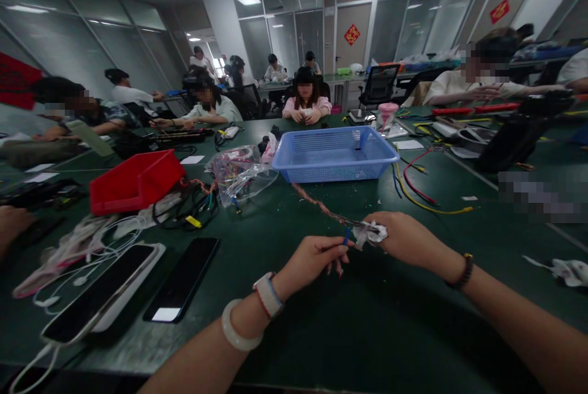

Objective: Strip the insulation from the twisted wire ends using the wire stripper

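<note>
My left hand (321, 254) pinches a short blue wire (346, 236) between thumb and fingertips. Reddish strands hang below those fingers. My right hand (404, 236) is closed around a thin metal tool (354, 222) padded with crumpled white tissue (371, 233); whether it is scissors or pliers I cannot make out. The tool's narrow tip lies beside the blue wire, close to the left fingertips. A twisted copper-coloured wire bundle (316, 201) runs from near the blue basket (335, 170) down to the tool. My fingers hide part of where these meet.
Left of my arms lie two phones (186, 280), white earphones and a red bin (138, 189). A clear plastic bag (243, 176) of wires sits left of the basket, and coloured cables (413, 195) lie right of it. Several people sit around the tables.
</note>
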Available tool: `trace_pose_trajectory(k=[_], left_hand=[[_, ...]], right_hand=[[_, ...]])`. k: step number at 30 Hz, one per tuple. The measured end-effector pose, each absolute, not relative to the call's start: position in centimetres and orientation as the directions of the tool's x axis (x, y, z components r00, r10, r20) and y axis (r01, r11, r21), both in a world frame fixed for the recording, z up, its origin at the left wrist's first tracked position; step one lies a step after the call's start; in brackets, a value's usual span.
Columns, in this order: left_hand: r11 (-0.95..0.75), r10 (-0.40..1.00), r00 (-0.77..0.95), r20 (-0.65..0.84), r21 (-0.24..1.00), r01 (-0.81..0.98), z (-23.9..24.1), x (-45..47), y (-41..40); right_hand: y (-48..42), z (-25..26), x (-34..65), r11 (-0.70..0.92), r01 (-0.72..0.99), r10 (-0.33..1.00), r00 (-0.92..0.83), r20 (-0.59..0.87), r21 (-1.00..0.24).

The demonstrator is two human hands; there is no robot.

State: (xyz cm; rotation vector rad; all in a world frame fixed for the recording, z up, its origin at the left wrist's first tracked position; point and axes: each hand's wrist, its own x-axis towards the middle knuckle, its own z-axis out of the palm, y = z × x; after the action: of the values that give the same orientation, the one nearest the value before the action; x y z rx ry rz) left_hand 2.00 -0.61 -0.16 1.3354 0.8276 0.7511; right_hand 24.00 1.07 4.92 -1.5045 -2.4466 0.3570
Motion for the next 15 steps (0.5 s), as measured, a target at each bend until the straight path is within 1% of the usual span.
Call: trace_pose_trajectory(k=[3,5,7,10,12,14,15], left_hand=[[0.048,0.882,0.47,-0.032,0.999,-0.022,-0.3,1.9,-0.3],[0.061,0.888,0.458,-0.032,0.997,-0.049,-0.4,1.8,-0.2],[0.081,0.89,0.455,-0.039,0.994,-0.072,-0.4,1.8,-0.1],[0.097,0.891,0.452,-0.046,0.991,-0.09,-0.3,1.8,0.0],[0.104,0.889,0.455,-0.053,0.991,-0.088,-0.3,1.8,-0.1],[0.102,0.887,0.458,-0.054,0.991,-0.081,-0.1,1.8,-0.1],[0.097,0.887,0.459,-0.051,0.992,-0.078,-0.1,1.8,-0.1]], right_hand=[[1.0,5.3,24.0,0.424,0.802,0.893,-0.448,0.046,-0.421],[1.3,5.2,24.3,0.407,0.804,0.905,-0.419,0.071,-0.433],[2.0,5.0,24.8,0.387,0.829,0.921,-0.371,0.12,-0.403],[3.9,5.3,26.1,0.332,0.905,0.933,-0.272,0.235,-0.268],[5.7,6.0,27.0,0.25,0.959,0.926,-0.198,0.32,-0.131],[7.7,7.2,27.8,0.184,0.983,0.9,-0.177,0.398,0.022],[8.6,7.9,28.0,0.166,0.985,0.893,-0.172,0.416,0.051]])
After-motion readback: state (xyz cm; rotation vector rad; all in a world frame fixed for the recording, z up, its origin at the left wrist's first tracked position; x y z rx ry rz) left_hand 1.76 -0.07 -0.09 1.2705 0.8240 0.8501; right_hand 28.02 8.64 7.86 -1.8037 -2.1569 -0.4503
